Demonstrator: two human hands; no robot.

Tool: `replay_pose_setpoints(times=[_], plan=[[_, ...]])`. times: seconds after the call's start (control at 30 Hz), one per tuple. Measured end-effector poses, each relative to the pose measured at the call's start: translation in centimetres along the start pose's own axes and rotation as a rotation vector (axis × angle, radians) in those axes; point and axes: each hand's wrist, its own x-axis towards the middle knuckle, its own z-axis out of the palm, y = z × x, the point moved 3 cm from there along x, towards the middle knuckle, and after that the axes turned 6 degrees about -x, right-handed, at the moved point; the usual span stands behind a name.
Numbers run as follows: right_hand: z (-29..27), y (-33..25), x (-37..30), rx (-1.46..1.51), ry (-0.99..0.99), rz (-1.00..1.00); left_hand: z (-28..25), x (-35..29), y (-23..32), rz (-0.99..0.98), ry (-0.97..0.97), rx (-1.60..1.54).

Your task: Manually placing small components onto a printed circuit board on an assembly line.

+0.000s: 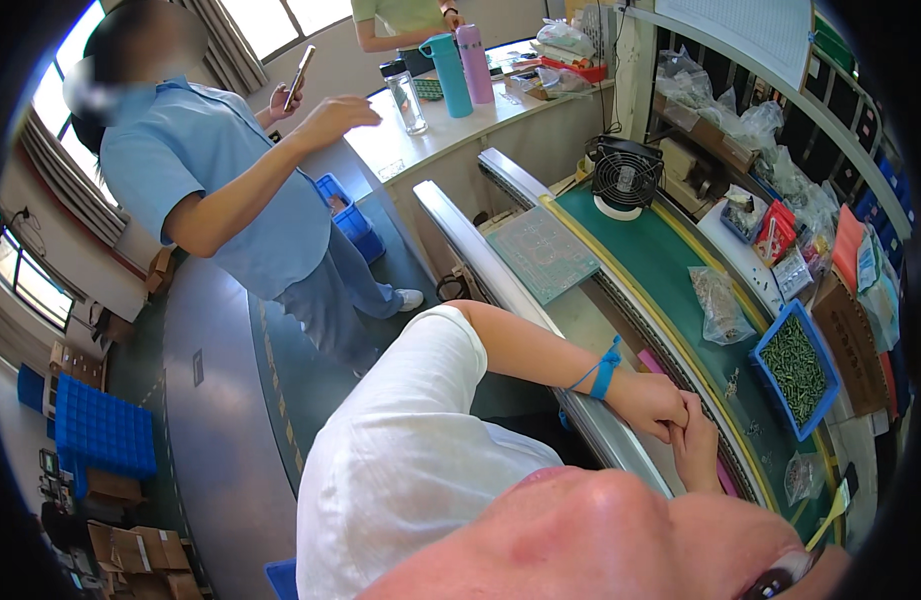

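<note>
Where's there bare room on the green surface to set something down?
There's a bare patch on the green surface between the black fan and the clear bag of parts. Farther down, loose small pieces and the blue tray of green parts crowd it. The white shelf alongside is packed, with a red pouch among plastic bags.

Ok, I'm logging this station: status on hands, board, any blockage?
Left hand touching right hand, grip unclear. Green board untouched, beyond hands. Foreground face blocks part of lower view.

Both bare hands [662,402] in a clasp
</note>
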Motion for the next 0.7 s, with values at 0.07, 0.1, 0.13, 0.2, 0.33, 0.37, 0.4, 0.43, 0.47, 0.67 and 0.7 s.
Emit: replay_pose_setpoints(times=[0.07, 0.1, 0.13, 0.2, 0.33, 0.37, 0.4, 0.43, 0.47, 0.67, 0.7], plan=[[0.00, -0.10, -0.01, 0.006, 0.001, 0.000, 0.05, -0.03, -0.02, -0.009, -0.003, -0.010], [0.03, -0.13, 0.01, 0.014, 0.002, -0.002, 0.06, -0.08, -0.06, -0.020, -0.006, -0.019], [0.04, -0.13, 0.01, 0.016, 0.001, -0.001, 0.04, -0.09, -0.08, -0.022, -0.007, -0.020], [0.04, -0.11, -0.03, 0.011, -0.003, 0.004, 0.03, -0.01, -0.04, -0.018, -0.017, -0.013], [0.12, 0.10, -0.06, 0.009, 0.000, 0.001, 0.04, 0.04, 0.07, -0.021, -0.023, -0.011], [0.12, 0.05, 0.03, 0.014, -0.007, 0.001, -0.01, -0.03, 0.08, -0.035, -0.021, -0.007], [0.12, -0.05, 0.11, 0.019, -0.013, -0.002, -0.09, -0.10, 0.11, -0.049, -0.018, -0.001], [0.12, -0.05, 0.08, 0.020, -0.013, -0.003, -0.09, -0.07, 0.13, -0.050, -0.019, 0.000], [0.10, -0.01, 0.03, 0.013, -0.010, -0.007, -0.07, 0.00, 0.13, -0.046, -0.024, 0.004], [0.11, 0.05, -0.03, 0.015, -0.014, -0.003, 0.24, 0.09, -0.16, -0.043, -0.021, 0.021], [0.10, 0.02, -0.02, 0.015, -0.011, -0.005, 0.25, 0.06, -0.17, -0.040, -0.019, 0.024]])
